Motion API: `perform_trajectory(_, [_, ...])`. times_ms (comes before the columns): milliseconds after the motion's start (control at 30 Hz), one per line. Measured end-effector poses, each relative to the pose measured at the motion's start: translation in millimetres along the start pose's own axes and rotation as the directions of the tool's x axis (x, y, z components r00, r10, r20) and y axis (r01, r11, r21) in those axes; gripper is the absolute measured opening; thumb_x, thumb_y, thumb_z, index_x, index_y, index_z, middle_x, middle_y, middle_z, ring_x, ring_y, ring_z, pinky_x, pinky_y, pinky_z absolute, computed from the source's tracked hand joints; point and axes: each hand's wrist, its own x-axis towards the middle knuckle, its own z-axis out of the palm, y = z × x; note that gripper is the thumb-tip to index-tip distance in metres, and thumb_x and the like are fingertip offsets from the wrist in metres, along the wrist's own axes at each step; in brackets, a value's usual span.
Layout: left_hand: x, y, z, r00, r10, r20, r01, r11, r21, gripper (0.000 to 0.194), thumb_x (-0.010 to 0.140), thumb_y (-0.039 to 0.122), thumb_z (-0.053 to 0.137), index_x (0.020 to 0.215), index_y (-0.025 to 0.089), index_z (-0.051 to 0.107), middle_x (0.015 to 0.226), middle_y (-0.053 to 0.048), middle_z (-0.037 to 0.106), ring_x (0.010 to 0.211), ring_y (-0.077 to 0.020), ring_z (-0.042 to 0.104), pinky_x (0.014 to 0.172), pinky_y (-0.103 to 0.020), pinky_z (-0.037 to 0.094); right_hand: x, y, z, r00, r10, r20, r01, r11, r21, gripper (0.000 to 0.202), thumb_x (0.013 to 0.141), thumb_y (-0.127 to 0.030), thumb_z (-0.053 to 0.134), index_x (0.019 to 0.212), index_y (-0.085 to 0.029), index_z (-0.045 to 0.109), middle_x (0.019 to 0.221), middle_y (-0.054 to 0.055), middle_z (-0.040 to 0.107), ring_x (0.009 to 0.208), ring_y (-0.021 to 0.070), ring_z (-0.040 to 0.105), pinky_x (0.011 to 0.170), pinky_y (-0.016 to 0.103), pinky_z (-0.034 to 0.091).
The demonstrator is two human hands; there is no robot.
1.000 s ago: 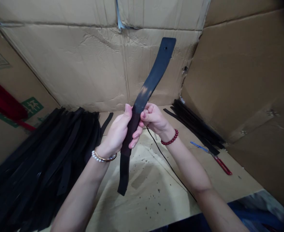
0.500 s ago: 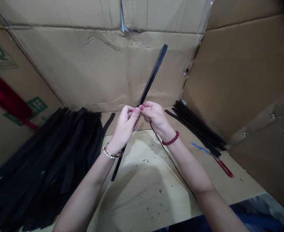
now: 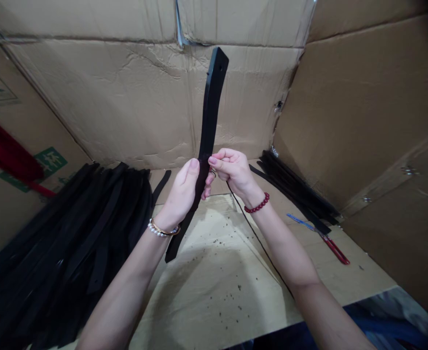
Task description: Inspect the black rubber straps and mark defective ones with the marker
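My left hand (image 3: pixel 184 187) is closed around the middle of a long flat black strip (image 3: pixel 210 109), thumb lying on its face. The strip stands up at a slant, its broad side turned to me, with a small hole near the top end. Its lower end comes out below my left wrist. At the strip's right edge my right hand (image 3: pixel 233 172) is pinched shut on a thin black cord (image 3: pixel 252 227), which trails from under the palm toward my right forearm. A small loop shows between the hands. The exact pinch point is partly hidden by the fingers.
A big pile of black strips (image 3: pixel 71 243) covers the left side. More strips (image 3: pixel 297 187) lie at the back right, beside scissors-like snips with red handles (image 3: pixel 335 250). Cardboard walls (image 3: pixel 126 97) enclose the table (image 3: pixel 235 257), which has dark crumbs scattered on it.
The strip has turned from edge-on to broad side facing me, and its top has swung left. My left thumb has moved from the fingertip pinch onto the strip's face.
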Motion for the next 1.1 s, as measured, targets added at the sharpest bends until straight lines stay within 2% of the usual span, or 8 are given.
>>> perform_trajectory(200, [-2.5,5.6,1.1,0.988,-0.156,0.02,0.157,0.984,-0.087,0.049,0.097,0.062,0.037,0.089,0.018,0.057,0.06,0.003,0.052,0.039,-0.0063,0.047,0.036,-0.018,0.035,-0.1,0.0,0.1,0.998,0.033,0.046,-0.034,0.999,0.025,0.039,0.069,-0.045,0.085,0.073,-0.015,0.061,0.057,-0.004,0.06,0.039,0.0003,0.027,0.038,0.02,0.015])
perform_trajectory(367, [-2.8,5.4,-2.6,0.976,-0.219,0.01,0.219,0.974,-0.063,0.053,0.094,0.067,0.04,0.083,0.018,0.058,0.049,0.003,0.053,0.03,-0.0085,0.046,0.03,-0.02,0.035,-1.0,-0.5,-1.0,0.959,0.133,0.252,-0.153,0.986,0.061,0.043,0.075,-0.049,0.081,0.096,-0.014,0.067,0.054,-0.008,0.054,0.039,0.0012,0.029,0.038,0.02,0.013])
perform_trajectory(467, [-2.4,3.1,-3.3,0.977,-0.211,0.02,0.211,0.977,-0.023,0.056,0.093,0.069,0.04,0.078,0.018,0.057,0.047,0.003,0.053,0.029,-0.009,0.046,0.029,-0.02,0.035,0.1,1.2,-3.6,0.94,0.142,0.311,-0.161,0.986,0.039,0.042,0.076,-0.05,0.079,0.092,-0.014,0.067,0.056,-0.006,0.056,0.038,0.0013,0.032,0.037,0.02,0.012])
perform_trajectory(633, [2.3,-5.0,-3.7,0.989,-0.142,-0.039,0.144,0.988,0.051,0.053,0.093,0.066,0.045,0.076,0.017,0.055,0.054,0.002,0.054,0.037,-0.0075,0.048,0.034,-0.019,0.037,4.7,9.9,-2.3,0.969,0.142,0.201,-0.148,0.989,0.012,0.047,0.067,-0.055,0.084,0.077,-0.014,0.063,0.052,-0.006,0.054,0.038,0.0018,0.034,0.037,0.021,0.013])
perform_trajectory(767, [9.2,-11.7,-8.2,0.99,-0.1,-0.096,0.108,0.991,0.077,0.045,0.094,0.06,0.05,0.081,0.017,0.053,0.065,0.002,0.053,0.044,-0.005,0.046,0.04,-0.017,0.036,6.7,17.4,1.4,0.987,0.141,0.072,-0.142,0.99,0.001,0.049,0.064,-0.055,0.086,0.075,-0.013,0.062,0.045,-0.01,0.042,0.038,0.0013,0.024,0.038,0.021,0.011])
perform_trajectory(900, [12.8,-15.4,-14.1,0.993,-0.045,-0.11,0.055,0.995,0.089,0.035,0.088,0.05,0.065,0.084,0.016,0.055,0.07,0.003,0.054,0.049,-0.0042,0.045,0.044,-0.017,0.035,6.6,20.3,3.1,0.993,0.119,-0.007,-0.119,0.993,-0.027,0.048,0.066,-0.052,0.085,0.081,-0.012,0.065,0.045,-0.007,0.05,0.039,0.0017,0.023,0.04,0.021,0.01])
perform_trajectory(1000, [11.9,-15.7,-15.3,0.996,0.012,-0.085,-0.002,0.993,0.12,0.037,0.093,0.051,0.058,0.08,0.016,0.055,0.069,0.002,0.054,0.047,-0.0041,0.041,0.042,-0.018,0.031,6.8,21.4,2.1,0.994,0.107,-0.021,-0.108,0.993,-0.04,0.045,0.066,-0.051,0.085,0.077,-0.013,0.063,0.048,-0.004,0.056,0.039,0.0022,0.028,0.04,0.021,0.011])
perform_trajectory(1100, [9.8,-14.0,-14.5,0.998,0.002,-0.067,0.008,0.989,0.15,0.046,0.097,0.056,0.046,0.077,0.016,0.055,0.064,0.0,0.054,0.046,-0.0058,0.043,0.042,-0.018,0.034,7.5,22.9,-0.7,0.995,0.096,-0.01,-0.096,0.995,-0.016,0.042,0.068,-0.049,0.084,0.07,-0.015,0.06,0.051,-0.004,0.057,0.038,0.0021,0.031,0.039,0.022,0.012])
